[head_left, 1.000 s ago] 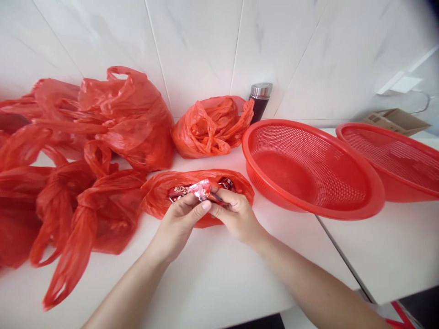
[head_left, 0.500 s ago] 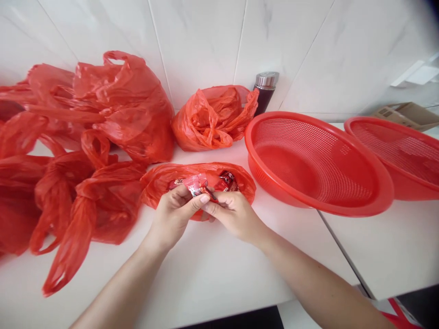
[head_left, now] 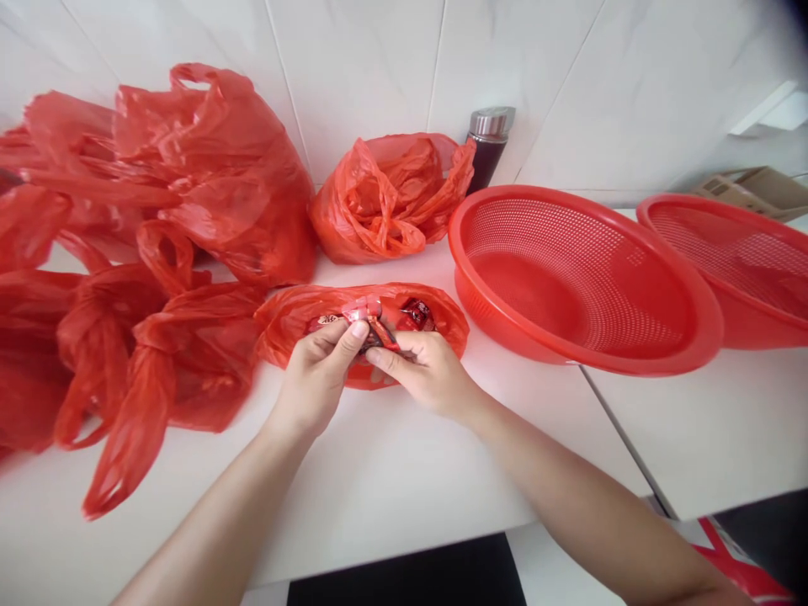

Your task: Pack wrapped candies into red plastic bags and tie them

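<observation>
Both my hands pinch small wrapped packets with red and dark printing (head_left: 372, 324), just above an open red plastic bag (head_left: 284, 316). My left hand (head_left: 319, 366) grips them from the left, its thumb lying on top. From the right, my right hand (head_left: 429, 370) closes thumb and fingers on the lower right end. Inside the bag more shiny wrapped packets (head_left: 417, 313) show, dark red with pale lettering. The fingertips under the packets are partly hidden, and how many packets I hold cannot be made out.
Several tied red bags (head_left: 189, 345) crowd the left of the white table (head_left: 391, 488). A bunched red bag (head_left: 391, 202) stands behind my hands, near a dark flask (head_left: 487, 156). To the right are a red perforated basket (head_left: 568, 286), a second basket (head_left: 732, 269) and a cardboard box (head_left: 763, 189).
My left thumb has moved apart from the right thumb, up along the packets, and more of their dark printing shows. The whole view has shifted slightly, with the table sitting higher.
</observation>
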`<state>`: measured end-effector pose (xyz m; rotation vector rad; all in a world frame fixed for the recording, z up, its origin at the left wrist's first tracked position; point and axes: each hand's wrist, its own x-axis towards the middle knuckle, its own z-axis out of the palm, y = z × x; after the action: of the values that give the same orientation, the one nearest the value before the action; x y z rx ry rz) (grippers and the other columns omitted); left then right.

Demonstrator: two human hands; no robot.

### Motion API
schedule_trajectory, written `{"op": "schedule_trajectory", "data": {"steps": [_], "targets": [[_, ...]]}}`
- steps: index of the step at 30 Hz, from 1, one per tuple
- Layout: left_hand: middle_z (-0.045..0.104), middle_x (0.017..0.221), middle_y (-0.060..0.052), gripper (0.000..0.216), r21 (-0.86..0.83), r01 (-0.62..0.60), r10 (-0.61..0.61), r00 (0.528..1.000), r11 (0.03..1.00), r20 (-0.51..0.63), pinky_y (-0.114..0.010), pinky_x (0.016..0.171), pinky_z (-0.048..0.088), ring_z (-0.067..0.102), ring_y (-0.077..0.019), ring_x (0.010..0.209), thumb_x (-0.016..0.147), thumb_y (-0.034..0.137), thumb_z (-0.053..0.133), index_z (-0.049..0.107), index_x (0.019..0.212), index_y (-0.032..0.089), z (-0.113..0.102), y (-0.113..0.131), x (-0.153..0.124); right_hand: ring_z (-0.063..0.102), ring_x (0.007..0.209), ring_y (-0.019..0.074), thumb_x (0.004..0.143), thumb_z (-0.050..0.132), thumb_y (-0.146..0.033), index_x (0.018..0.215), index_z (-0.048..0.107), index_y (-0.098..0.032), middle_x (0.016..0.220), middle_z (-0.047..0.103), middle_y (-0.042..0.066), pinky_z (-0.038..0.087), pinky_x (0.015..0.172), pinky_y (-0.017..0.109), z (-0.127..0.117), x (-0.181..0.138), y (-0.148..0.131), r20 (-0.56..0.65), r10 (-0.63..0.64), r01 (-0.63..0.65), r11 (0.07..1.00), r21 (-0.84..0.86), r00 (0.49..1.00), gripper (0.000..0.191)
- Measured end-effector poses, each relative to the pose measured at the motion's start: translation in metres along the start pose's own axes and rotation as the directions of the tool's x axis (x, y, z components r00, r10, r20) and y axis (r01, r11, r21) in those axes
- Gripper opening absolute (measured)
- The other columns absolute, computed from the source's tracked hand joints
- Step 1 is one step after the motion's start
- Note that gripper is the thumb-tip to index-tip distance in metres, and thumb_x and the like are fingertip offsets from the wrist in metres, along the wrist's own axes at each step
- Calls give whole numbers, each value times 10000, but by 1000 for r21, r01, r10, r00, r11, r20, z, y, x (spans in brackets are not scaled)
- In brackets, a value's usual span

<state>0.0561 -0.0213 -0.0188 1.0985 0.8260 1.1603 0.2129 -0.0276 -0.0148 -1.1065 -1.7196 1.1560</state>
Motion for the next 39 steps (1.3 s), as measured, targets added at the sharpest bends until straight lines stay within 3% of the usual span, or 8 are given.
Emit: {"op": "schedule_trajectory", "data": {"steps": [5,10,16,20,22,28,33,39], "targets": [[718,963,-55,325,30,94,-91,990,995,-106,-298,753,549,666,-193,886,864,468,642,725,942,163,-1,0,2,361,506,78,876,612,-478,556,432,-186,519,392,-55,264,499,244,-4,-2,-5,-120,-9,-12,985,-174,993,468],[683,871,-26,305,330,78,-72,997,941,-31,-276,765,509,628,-161,824,801,443,713,681,897,156,1,4,2,516,664,102,855,659,-433,788,555,-200,723,566,-34,408,622,232,-16,4,-11,-247,-5,26,996,85,969,264],[627,783,-10,298,411,115,-133,991,904,17,-265,652,452,573,-148,742,748,422,742,636,833,157,4,6,0,523,654,99,830,696,-316,682,563,-197,682,572,-40,421,632,237,-14,7,-6,-276,-93,140,978,156,957,232],[578,694,14,286,539,109,-122,992,835,-11,-250,561,390,510,-115,630,736,415,738,615,759,157,5,9,0,464,551,86,818,696,-397,655,508,-204,604,529,-59,375,533,232,-8,7,0,-224,130,-29,914,404,966,315],[598,696,9,276,528,126,-145,989,840,-5,-254,567,409,535,-123,635,736,407,733,617,761,158,5,11,-1,454,534,79,817,695,-432,663,507,-205,593,518,-66,366,518,226,-8,8,2,-177,167,-64,877,477,970,332],[718,897,-37,288,373,107,-127,991,922,32,-311,772,521,661,-195,857,750,377,743,684,931,160,2,9,0,599,727,109,735,789,-340,868,655,-221,803,648,-40,477,693,250,-13,8,-4,-47,113,-89,930,356,993,223],[741,984,-33,319,421,74,-88,996,904,14,-305,814,518,670,-204,914,755,372,761,712,1005,180,1,6,1,590,739,116,759,757,-294,745,649,-210,756,624,-39,468,714,259,-10,7,-5,-150,60,-2,933,359,987,138],[735,948,-20,298,447,61,-95,994,892,55,-295,803,499,655,-196,903,798,428,718,723,980,192,3,2,-1,578,719,110,760,740,-288,703,640,-210,719,618,-48,461,740,257,-8,7,-1,-181,143,-29,855,517,973,139]]}}
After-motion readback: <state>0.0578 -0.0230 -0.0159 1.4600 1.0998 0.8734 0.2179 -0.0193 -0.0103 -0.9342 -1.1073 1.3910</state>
